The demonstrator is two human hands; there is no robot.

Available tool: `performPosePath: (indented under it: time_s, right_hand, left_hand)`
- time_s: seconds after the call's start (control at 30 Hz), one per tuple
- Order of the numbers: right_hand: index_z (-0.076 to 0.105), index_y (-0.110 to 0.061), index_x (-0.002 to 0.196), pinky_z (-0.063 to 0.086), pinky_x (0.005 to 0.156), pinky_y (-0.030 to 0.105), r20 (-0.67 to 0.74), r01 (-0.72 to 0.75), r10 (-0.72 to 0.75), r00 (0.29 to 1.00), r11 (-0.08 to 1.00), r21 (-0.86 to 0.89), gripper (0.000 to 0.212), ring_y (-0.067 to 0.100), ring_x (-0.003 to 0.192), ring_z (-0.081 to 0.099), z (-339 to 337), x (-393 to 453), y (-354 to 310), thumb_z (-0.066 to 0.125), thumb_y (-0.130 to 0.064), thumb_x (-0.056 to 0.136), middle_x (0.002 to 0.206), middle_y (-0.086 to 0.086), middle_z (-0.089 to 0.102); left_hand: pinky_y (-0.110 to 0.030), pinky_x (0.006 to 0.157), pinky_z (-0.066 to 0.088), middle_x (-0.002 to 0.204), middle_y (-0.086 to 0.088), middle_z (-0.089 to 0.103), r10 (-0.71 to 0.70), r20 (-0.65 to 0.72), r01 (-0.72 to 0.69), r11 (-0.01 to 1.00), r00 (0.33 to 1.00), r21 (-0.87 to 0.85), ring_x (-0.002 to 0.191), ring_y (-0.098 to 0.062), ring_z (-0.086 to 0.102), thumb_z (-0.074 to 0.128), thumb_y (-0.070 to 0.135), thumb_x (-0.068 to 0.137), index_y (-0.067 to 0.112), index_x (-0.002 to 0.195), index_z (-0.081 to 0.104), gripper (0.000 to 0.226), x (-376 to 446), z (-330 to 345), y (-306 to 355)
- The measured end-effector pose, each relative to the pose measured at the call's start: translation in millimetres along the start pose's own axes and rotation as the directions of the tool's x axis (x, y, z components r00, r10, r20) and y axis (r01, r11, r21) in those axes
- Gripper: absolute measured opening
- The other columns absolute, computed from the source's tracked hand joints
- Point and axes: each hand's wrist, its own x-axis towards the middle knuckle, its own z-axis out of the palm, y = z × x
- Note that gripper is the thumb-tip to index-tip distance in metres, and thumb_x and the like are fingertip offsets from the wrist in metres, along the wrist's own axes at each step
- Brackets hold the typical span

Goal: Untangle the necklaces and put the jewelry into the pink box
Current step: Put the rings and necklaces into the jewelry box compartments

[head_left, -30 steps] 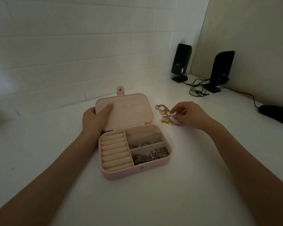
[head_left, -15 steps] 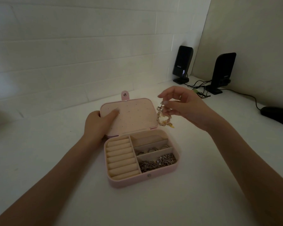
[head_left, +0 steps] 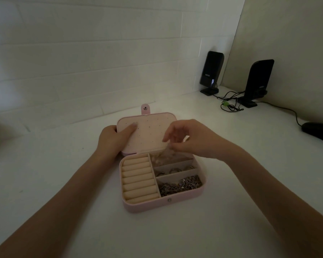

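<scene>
The pink box (head_left: 147, 206) lies unlatched on the white table, its lid (head_left: 151, 131) folded back. My left hand (head_left: 112, 138) grips the lid's left edge, thumb on the inner face. My right hand (head_left: 192, 140) hovers over the back right compartment and pinches a blurred beaded gold piece (head_left: 161, 158), whose lower part lies in that compartment. Rings (head_left: 173, 170) sit in the middle compartment. A heap of silver chains (head_left: 181, 184) fills the front one. Cream ring rolls (head_left: 138, 179) take up the left half.
Two black speakers (head_left: 211, 71) (head_left: 257, 81) stand at the back right corner with tangled cables (head_left: 229, 105) between them. A black mouse (head_left: 319, 130) lies at the far right. A white tiled wall runs along the back.
My right hand picked the beaded piece off the table right of the box, lifted it and carried it left, down over the back right compartment. My left hand stayed on the lid.
</scene>
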Motion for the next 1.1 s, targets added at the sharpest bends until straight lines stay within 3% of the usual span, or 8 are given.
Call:
performPosePath:
  time_s: [0.17, 0.33, 0.5, 0.7, 0.83, 0.93, 1.03, 1.1]
  right_hand:
    - [0.069, -0.024, 0.081, 0.042, 0.060, 0.015, 0.020, -0.071, 0.078, 0.997, 0.969, -0.238, 0.012, 0.004, 0.063, 0.050, -14.8, 2.3, 14.0, 0.074, -0.013, 0.079, 0.078, -0.006, 0.065]
    - [0.064, -0.021, 0.094, 0.044, 0.065, 0.013, -0.364, -0.247, 0.144, 0.920, 0.935, -0.254, 0.010, 0.002, 0.073, 0.053, -36.1, 5.0, 46.6, 0.063, -0.013, 0.089, 0.085, -0.009, 0.060]
    - [0.064, -0.020, 0.099, 0.039, 0.062, 0.019, -0.188, -0.456, 0.417, 0.889, 0.847, -0.274, 0.035, 0.005, 0.076, 0.053, -41.2, 2.9, 74.4, 0.080, -0.036, 0.073, 0.090, -0.004, 0.059]
    - [0.064, -0.020, 0.080, 0.034, 0.053, 0.015, -0.205, -0.386, 0.341, 0.917, 0.887, -0.254, 0.016, 0.004, 0.066, 0.050, -26.4, 9.0, 72.6, 0.076, -0.030, 0.080, 0.077, -0.004, 0.059]
    - [0.068, -0.015, 0.082, 0.046, 0.068, 0.025, -0.255, -0.391, 0.336, 0.907, 0.896, -0.209, 0.009, 0.014, 0.075, 0.059, -34.4, 8.4, 76.0, 0.070, -0.023, 0.086, 0.086, 0.005, 0.069]
    - [0.067, -0.014, 0.093, 0.044, 0.071, 0.025, -0.334, -0.391, 0.310, 0.890, 0.897, -0.208, 0.007, 0.013, 0.077, 0.058, -39.1, 8.6, 83.5, 0.063, -0.019, 0.091, 0.097, 0.007, 0.068]
    - [0.063, -0.014, 0.116, 0.036, 0.081, 0.019, -0.477, -0.363, 0.209, 0.853, 0.896, -0.256, 0.023, 0.013, 0.095, 0.054, -37.2, 10.5, 90.1, 0.051, -0.011, 0.096, 0.116, 0.005, 0.062]
    - [0.056, -0.017, 0.131, 0.031, 0.094, 0.018, -0.441, -0.324, 0.177, 0.880, 0.901, -0.287, 0.034, 0.017, 0.117, 0.051, -32.2, 13.2, 93.8, 0.048, -0.010, 0.098, 0.133, 0.004, 0.056]
  left_hand:
    - [-0.026, 0.056, 0.044, 0.076, -0.005, 0.065, -0.024, 0.006, 0.024, 0.999, 1.000, -0.023, 0.072, -0.020, 0.063, 0.066, 0.044, 0.085, 0.005, 0.087, 0.066, 0.038, 1.7, 0.8, -0.5]
    - [-0.026, 0.056, 0.046, 0.080, -0.006, 0.066, -0.026, 0.006, 0.026, 0.999, 1.000, -0.020, 0.072, -0.019, 0.064, 0.066, 0.042, 0.085, 0.006, 0.090, 0.066, 0.037, 2.4, 0.5, -0.1]
    - [-0.026, 0.055, 0.044, 0.082, -0.002, 0.063, -0.060, -0.036, 0.057, 0.996, 0.998, -0.074, 0.072, -0.014, 0.060, 0.063, 0.038, 0.086, 0.008, 0.095, 0.062, 0.031, 5.1, -3.3, -1.0]
    - [-0.027, 0.059, 0.047, 0.083, -0.002, 0.064, -0.050, -0.037, 0.047, 0.996, 0.998, -0.071, 0.072, -0.014, 0.060, 0.062, 0.038, 0.087, 0.010, 0.096, 0.062, 0.029, 4.5, -3.1, -1.4]
    - [-0.031, 0.068, 0.050, 0.086, -0.004, 0.065, -0.062, -0.039, 0.060, 0.996, 0.997, -0.062, 0.077, -0.019, 0.062, 0.062, 0.039, 0.086, 0.010, 0.096, 0.063, 0.030, 7.1, -3.0, -2.6]
    - [-0.037, 0.075, 0.052, 0.090, -0.006, 0.066, -0.074, -0.036, 0.071, 0.995, 0.997, -0.064, 0.083, -0.023, 0.064, 0.062, 0.040, 0.086, 0.010, 0.098, 0.063, 0.032, 7.4, -2.4, -2.6]
    - [-0.037, 0.077, 0.052, 0.090, -0.006, 0.064, -0.067, -0.034, 0.065, 0.997, 0.997, -0.051, 0.084, -0.024, 0.063, 0.061, 0.039, 0.087, 0.011, 0.099, 0.061, 0.031, 6.5, -1.9, -1.7]
    - [-0.036, 0.075, 0.052, 0.089, -0.005, 0.064, -0.065, -0.037, 0.063, 0.997, 0.997, -0.054, 0.084, -0.024, 0.063, 0.061, 0.040, 0.087, 0.011, 0.099, 0.062, 0.031, 6.4, -1.6, -2.0]
